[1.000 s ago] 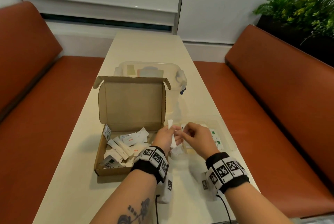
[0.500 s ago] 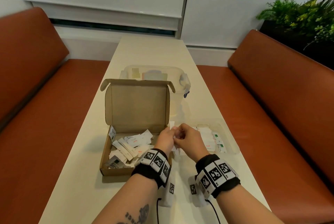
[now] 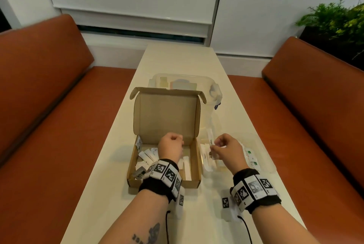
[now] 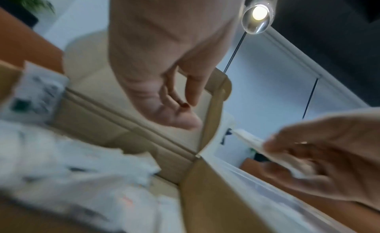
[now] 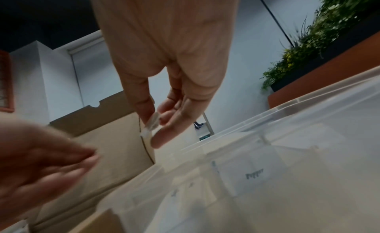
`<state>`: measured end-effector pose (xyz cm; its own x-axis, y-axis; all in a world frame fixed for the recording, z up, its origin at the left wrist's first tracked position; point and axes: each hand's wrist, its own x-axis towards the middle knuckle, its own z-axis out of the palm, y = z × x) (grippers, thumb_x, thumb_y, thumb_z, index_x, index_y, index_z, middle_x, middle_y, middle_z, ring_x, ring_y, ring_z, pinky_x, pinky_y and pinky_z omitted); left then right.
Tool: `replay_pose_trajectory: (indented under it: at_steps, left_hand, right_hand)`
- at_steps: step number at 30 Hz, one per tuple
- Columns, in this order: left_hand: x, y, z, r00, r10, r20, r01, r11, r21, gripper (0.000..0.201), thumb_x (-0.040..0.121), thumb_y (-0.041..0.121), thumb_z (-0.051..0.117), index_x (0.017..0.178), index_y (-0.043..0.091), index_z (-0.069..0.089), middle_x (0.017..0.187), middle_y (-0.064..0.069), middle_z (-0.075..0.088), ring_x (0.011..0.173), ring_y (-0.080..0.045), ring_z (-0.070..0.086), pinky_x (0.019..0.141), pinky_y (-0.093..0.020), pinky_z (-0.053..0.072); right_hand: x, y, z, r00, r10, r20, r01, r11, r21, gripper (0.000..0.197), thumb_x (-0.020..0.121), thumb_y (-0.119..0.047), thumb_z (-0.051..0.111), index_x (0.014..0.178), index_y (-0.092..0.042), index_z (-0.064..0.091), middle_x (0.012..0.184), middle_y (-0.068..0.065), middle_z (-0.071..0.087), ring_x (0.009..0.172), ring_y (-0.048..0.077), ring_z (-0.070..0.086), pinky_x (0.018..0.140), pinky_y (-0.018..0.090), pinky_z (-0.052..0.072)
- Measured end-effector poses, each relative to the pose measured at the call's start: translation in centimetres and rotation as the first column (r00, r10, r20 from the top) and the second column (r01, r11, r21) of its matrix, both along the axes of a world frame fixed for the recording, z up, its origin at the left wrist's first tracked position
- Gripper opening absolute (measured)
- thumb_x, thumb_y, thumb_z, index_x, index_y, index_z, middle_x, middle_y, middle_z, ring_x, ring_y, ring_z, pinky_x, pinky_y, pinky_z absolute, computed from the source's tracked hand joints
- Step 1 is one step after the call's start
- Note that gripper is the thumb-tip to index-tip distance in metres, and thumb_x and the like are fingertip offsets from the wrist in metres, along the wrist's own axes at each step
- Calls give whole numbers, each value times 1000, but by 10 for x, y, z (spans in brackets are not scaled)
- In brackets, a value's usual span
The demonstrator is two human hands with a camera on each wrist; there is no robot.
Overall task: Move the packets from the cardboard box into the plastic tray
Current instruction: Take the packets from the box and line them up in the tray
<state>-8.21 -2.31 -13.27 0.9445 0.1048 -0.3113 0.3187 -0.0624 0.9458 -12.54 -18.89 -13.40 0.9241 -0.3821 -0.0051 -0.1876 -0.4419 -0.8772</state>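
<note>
The open cardboard box stands mid-table with its lid up, and several white packets lie inside. My left hand hovers over the box with loosely curled fingers, holding nothing. To the right of the box, above the clear plastic tray, my right hand pinches a narrow white packet between thumb and fingers. The right wrist view shows that packet and the tray rim. A few packets lie in the tray.
Behind the box stands a clear lidded plastic container. Orange benches run along both long sides of the narrow cream table. A green plant is at the back right.
The hands were together at the box's right edge with a packet. They have parted: the left moved back over the box, the right went right over the tray with the packet.
</note>
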Motion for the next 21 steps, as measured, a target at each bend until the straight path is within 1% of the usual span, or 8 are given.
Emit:
replay_pose_trajectory:
  at_steps: [3, 5, 7, 9, 13, 16, 19, 21]
  left_hand:
    - [5, 31, 0, 988, 129, 85, -153, 908, 391, 15, 94, 13, 49, 88, 15, 63, 99, -8, 66, 81, -25, 55, 67, -30, 42]
    - [7, 47, 2, 977, 204, 69, -211, 845, 492, 11, 93, 12, 51, 92, 18, 59, 105, -8, 63, 92, -28, 57, 73, -33, 43]
    - [10, 56, 0, 967, 252, 30, -222, 784, 579, 13, 91, 9, 50, 98, 19, 56, 111, -8, 61, 105, -31, 54, 86, -38, 40]
    - [11, 62, -2, 955, 298, -1, -230, 740, 631, 20, 90, 8, 50, 106, 19, 56, 116, -8, 59, 112, -31, 49, 91, -41, 35]
    - [15, 68, -12, 936, 351, -14, -240, 670, 703, 29, 89, 6, 50, 117, 16, 52, 127, -12, 53, 119, -33, 43, 96, -44, 31]
    - [19, 72, -20, 927, 371, -54, -240, 698, 675, 32, 93, 4, 42, 123, 11, 48, 131, -16, 51, 121, -36, 42, 98, -45, 30]
    - [24, 71, -24, 923, 372, -100, -227, 734, 640, 33, 95, 0, 37, 126, 5, 45, 131, -19, 50, 121, -38, 43, 98, -48, 33]
    - [26, 70, -25, 921, 374, -112, -225, 743, 631, 33, 95, 0, 39, 127, 3, 45, 132, -21, 49, 121, -39, 43, 98, -49, 35]
  right_hand:
    - [4, -3, -2, 1000, -27, 5, 27, 1000, -5, 14, 77, 0, 67, 78, -10, 56, 72, 3, 56, 60, 14, 61, 55, 25, 56]
    - [6, -2, -4, 999, -36, 17, 36, 999, 2, 15, 77, 0, 66, 77, -10, 56, 74, 6, 57, 62, 17, 62, 51, 21, 54]
    - [8, 1, -6, 999, -35, 13, 35, 999, -15, 15, 78, -1, 66, 77, -11, 55, 76, 7, 58, 66, 21, 63, 52, 21, 52]
    - [8, 3, -10, 999, -38, 3, 38, 999, -37, 16, 78, -3, 67, 75, -13, 55, 75, 8, 60, 70, 25, 64, 56, 23, 52]
    - [7, 0, -14, 996, -81, -34, 77, 993, -86, 15, 79, -7, 69, 74, -14, 56, 72, 3, 59, 70, 20, 57, 61, 23, 46]
    - [4, -2, -13, 992, -88, -91, 80, 993, -89, 17, 78, -7, 72, 74, -12, 57, 74, 4, 62, 69, 20, 58, 62, 24, 46]
    - [1, -4, -11, 987, -82, -136, 73, 995, -66, 17, 76, -4, 74, 74, -8, 57, 76, 10, 64, 62, 16, 59, 55, 20, 48]
    - [-1, -4, -11, 984, -70, -162, 59, 996, -68, 15, 76, -3, 73, 76, -6, 59, 78, 12, 64, 64, 18, 60, 60, 26, 54]
